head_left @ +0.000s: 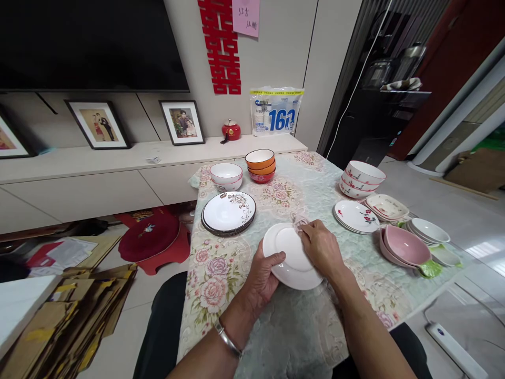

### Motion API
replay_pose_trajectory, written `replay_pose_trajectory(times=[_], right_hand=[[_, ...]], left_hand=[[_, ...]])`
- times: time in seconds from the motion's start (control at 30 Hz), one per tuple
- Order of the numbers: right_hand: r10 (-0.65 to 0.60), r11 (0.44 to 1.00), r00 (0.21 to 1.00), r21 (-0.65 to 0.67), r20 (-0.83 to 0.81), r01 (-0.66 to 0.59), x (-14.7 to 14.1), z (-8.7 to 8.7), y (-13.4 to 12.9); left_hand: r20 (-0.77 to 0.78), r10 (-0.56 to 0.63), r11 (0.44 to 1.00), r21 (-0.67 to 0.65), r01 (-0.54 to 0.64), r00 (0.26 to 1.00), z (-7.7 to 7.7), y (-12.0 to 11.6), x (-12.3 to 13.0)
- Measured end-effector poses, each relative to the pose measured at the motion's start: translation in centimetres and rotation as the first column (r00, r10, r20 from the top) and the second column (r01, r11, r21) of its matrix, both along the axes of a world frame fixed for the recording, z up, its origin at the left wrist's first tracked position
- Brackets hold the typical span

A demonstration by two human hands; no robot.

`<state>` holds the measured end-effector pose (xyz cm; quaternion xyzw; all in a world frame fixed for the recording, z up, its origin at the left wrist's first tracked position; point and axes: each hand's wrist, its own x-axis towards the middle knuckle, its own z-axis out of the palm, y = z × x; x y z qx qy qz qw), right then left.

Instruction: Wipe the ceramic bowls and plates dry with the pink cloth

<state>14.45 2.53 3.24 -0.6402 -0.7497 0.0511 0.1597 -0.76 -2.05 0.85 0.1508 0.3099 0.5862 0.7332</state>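
A plain white plate (298, 260) is held tilted above the near middle of the table. My left hand (262, 271) grips its left edge, the thumb lying across the top and the other fingers underneath. At the plate's upper right rim, my right hand (321, 247) is closed on a thin, pale crumpled cloth (300, 220), which touches the rim. Left of the hands sits a stack of brown-rimmed plates (229, 211) with a flower pattern. To the right lies a stack of white plates (357, 216) with red flowers.
Red-rimmed bowls (226, 176) and orange and red bowls (260, 164) stand at the back. White flowered bowls (362, 179), square dishes (387, 207), pink bowls (406, 246) and leaf-handled white bowls (430, 231) crowd the right side. A red stool (152, 237) is left of the table (221, 295).
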Motion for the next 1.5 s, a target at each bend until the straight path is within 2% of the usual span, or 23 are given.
replay_pose_trajectory(times=[0.07,0.13,0.23,0.3,0.4,0.5,0.57,0.63,0.73,0.8,0.87,0.97,1.07,1.17,1.23,1.33,1.43,1.5], right_hand=[[0.189,0.982,0.974,0.039,-0.127,-0.186,-1.1,0.2,-0.7],[0.372,0.928,0.898,0.06,-0.236,-0.368,-2.0,0.4,-1.2],[0.507,0.855,0.797,0.068,-0.329,-0.515,-1.7,0.3,-1.0],[0.466,0.878,0.81,0.072,-0.355,-0.473,-0.5,-0.1,-0.2],[0.204,0.978,0.923,0.031,-0.326,-0.205,1.6,-0.9,1.1],[0.018,1.0,0.971,0.008,-0.238,-0.017,2.2,-0.9,1.4],[0.04,0.999,0.976,0.028,-0.214,-0.035,1.4,-0.3,0.8],[0.19,0.982,0.954,0.043,-0.232,-0.185,0.0,0.5,-0.2],[0.439,0.892,0.851,0.03,-0.286,-0.45,-1.6,1.3,-1.4],[0.474,0.871,0.828,0.025,-0.299,-0.49,-1.7,1.4,-1.5],[0.406,0.908,0.87,0.016,-0.279,-0.418,-1.0,1.1,-1.0],[0.193,0.979,0.965,-0.028,-0.179,-0.202,0.7,0.5,0.2],[0.016,0.998,0.999,-0.067,-0.047,-0.019,2.0,0.2,0.8],[-0.066,0.995,0.997,-0.069,0.042,0.068,2.0,0.3,0.7],[-0.043,0.998,0.998,-0.043,0.041,0.045,1.7,0.6,0.5],[0.114,0.993,0.993,-0.004,-0.041,-0.114,0.8,1.2,-0.1],[0.302,0.952,0.945,-0.001,-0.127,-0.305,-0.4,1.9,-1.1],[0.432,0.898,0.886,-0.008,-0.168,-0.44,-1.2,2.1,-1.7]], left_hand=[[0.0,-0.026,1.0,-0.011,0.026,1.0,0.1,0.0,-0.1],[-0.001,-0.052,0.999,-0.012,0.052,0.999,0.2,0.0,-0.1],[0.003,-0.077,0.997,-0.009,0.077,0.997,0.2,0.0,-0.1],[0.004,-0.09,0.996,-0.013,0.09,0.996,0.2,-0.1,-0.1],[-0.007,-0.107,0.994,-0.003,0.107,0.994,0.3,-0.2,-0.1],[-0.007,-0.123,0.992,0.005,0.123,0.992,0.4,-0.3,-0.1],[-0.005,-0.134,0.991,0.004,0.134,0.991,0.5,-0.3,-0.2],[-0.009,-0.145,0.989,0.008,0.145,0.989,0.4,-0.3,-0.2],[-0.019,-0.152,0.988,0.03,0.153,0.988,0.1,-0.3,-0.2],[-0.023,-0.16,0.986,0.036,0.161,0.987,0.0,-0.3,-0.2],[-0.025,-0.152,0.988,0.022,0.153,0.988,-0.1,-0.3,-0.1],[-0.001,-0.092,0.996,0.014,0.092,0.996,-0.1,-0.2,0.1],[0.03,-0.041,0.999,0.032,0.04,0.999,-0.1,-0.2,0.2],[0.018,-0.035,0.999,0.023,0.034,0.999,0.0,-0.2,0.2],[0.011,-0.057,0.998,0.027,0.056,0.998,0.2,-0.3,0.2],[0.009,-0.107,0.994,0.025,0.106,0.994,0.5,-0.5,0.2],[0.016,-0.163,0.986,0.03,0.162,0.987,0.4,-0.5,0.3],[0.007,-0.183,0.982,0.047,0.183,0.983,0.2,-0.5,0.3]])
